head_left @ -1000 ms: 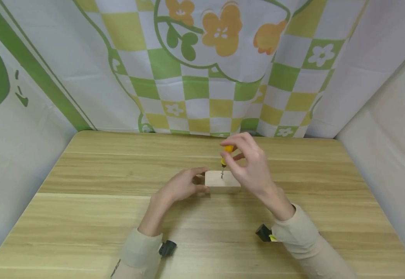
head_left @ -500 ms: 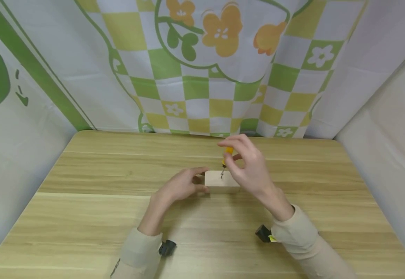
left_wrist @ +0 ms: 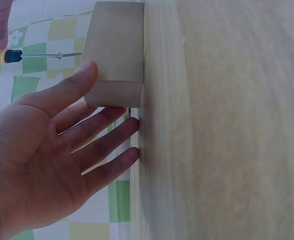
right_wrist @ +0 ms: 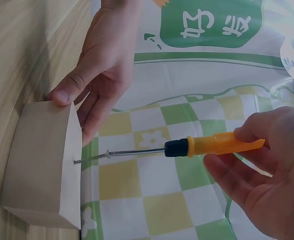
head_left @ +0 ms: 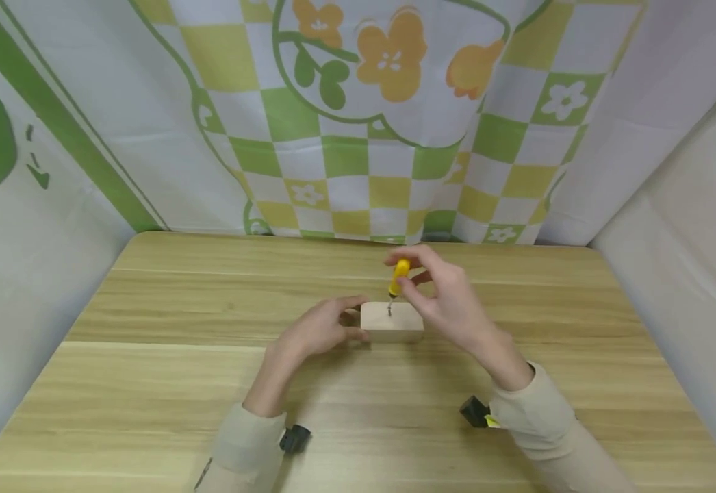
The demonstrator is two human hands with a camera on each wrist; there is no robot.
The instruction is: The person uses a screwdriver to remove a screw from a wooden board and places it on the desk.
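A pale wooden block (head_left: pixel 406 316) lies on the table, its left end held between the thumb and fingers of my left hand (head_left: pixel 316 329). From its top stands a screw (right_wrist: pixel 93 158), tip in the wood and most of the threaded shank showing. My right hand (head_left: pixel 453 301) pinches the yellow handle of a screwdriver (right_wrist: pixel 214 145) between thumb and fingers. The screwdriver's tip meets the screw head, and the two line up with a slight tilt. In the left wrist view the left thumb (left_wrist: pixel 77 82) presses the block's near side; the other fingers spread behind and below its end.
The wood-grain table (head_left: pixel 179 397) surrounds the block on all sides. Behind its far edge hangs a green, yellow and white checked curtain (head_left: pixel 346 157). Pale cloth walls (head_left: pixel 691 274) stand left and right. A small black camera (head_left: pixel 295 439) sits at the left cuff.
My right hand has shifted its fingers around the screwdriver, uncovering more of the yellow handle, and its wrist has moved slightly right. The left hand and block have stayed in place.
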